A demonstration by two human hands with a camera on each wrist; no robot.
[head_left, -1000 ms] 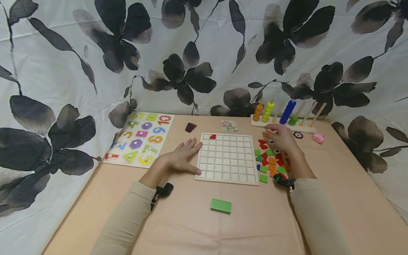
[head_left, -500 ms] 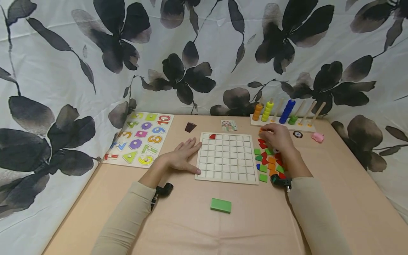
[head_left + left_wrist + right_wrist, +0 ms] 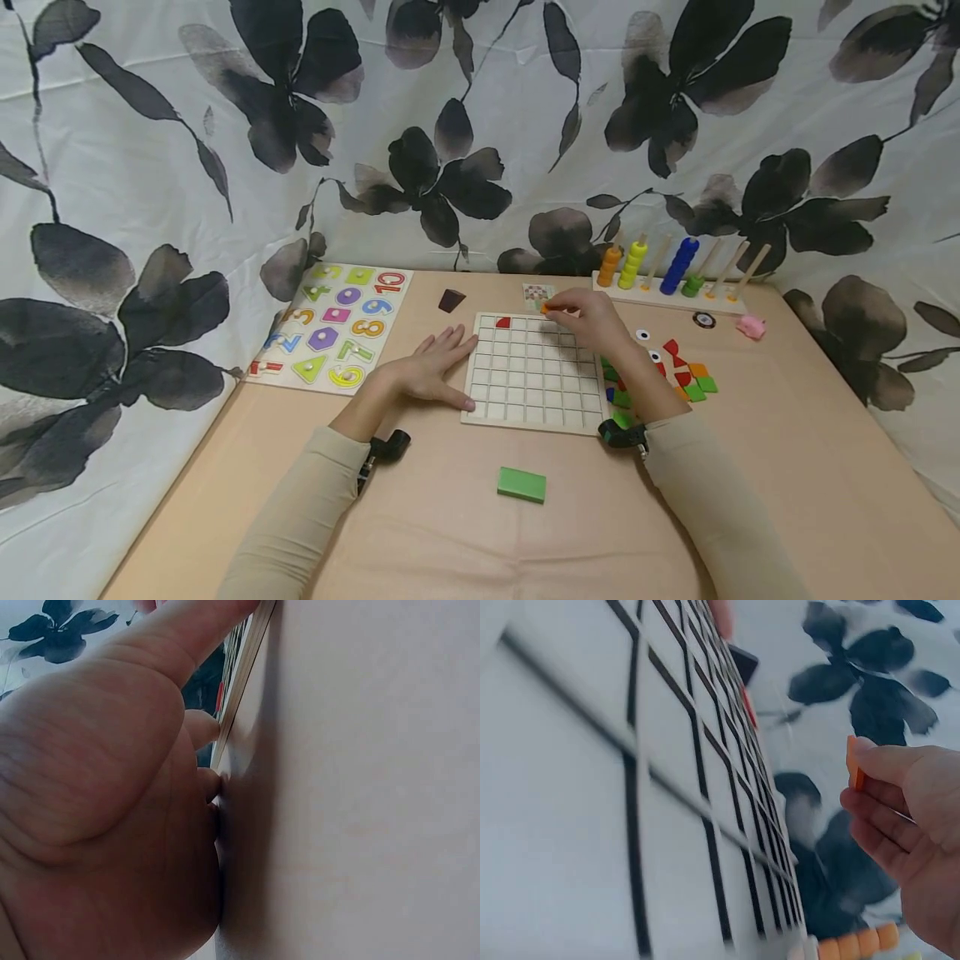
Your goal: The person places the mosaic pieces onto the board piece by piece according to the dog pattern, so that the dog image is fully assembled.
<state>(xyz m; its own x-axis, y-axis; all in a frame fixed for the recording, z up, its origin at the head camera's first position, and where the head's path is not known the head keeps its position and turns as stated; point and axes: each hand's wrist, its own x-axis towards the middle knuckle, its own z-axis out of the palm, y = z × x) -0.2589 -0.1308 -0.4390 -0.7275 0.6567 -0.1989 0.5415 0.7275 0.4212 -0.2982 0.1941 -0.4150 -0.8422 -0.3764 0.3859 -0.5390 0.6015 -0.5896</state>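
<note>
A pale square board (image 3: 529,375) with a grid of cells lies mid-table, with one red piece (image 3: 503,322) in its top row. My left hand (image 3: 424,372) rests at the board's left side with fingers spread; thumb and fingertips touch its edge. Above the board's far edge, my right hand (image 3: 591,323) pinches a small orange tile (image 3: 854,762) between thumb and fingers. In the right wrist view the tile is held up clear of the grid. Loose red, green and orange pieces (image 3: 678,367) lie right of the board, partly hidden by my right forearm.
A number puzzle board (image 3: 326,329) lies back left, near a dark brown piece (image 3: 452,300). A small picture card (image 3: 537,292) sits behind the grid. Back right stand a peg rack with colored rings (image 3: 667,296), a round black-and-white disc (image 3: 703,320) and a pink figure (image 3: 751,327). A green block (image 3: 521,485) lies in front.
My right hand has picked up the orange tile from the loose pieces and carried it left over the board's far edge. My left hand has stayed at the board's side.
</note>
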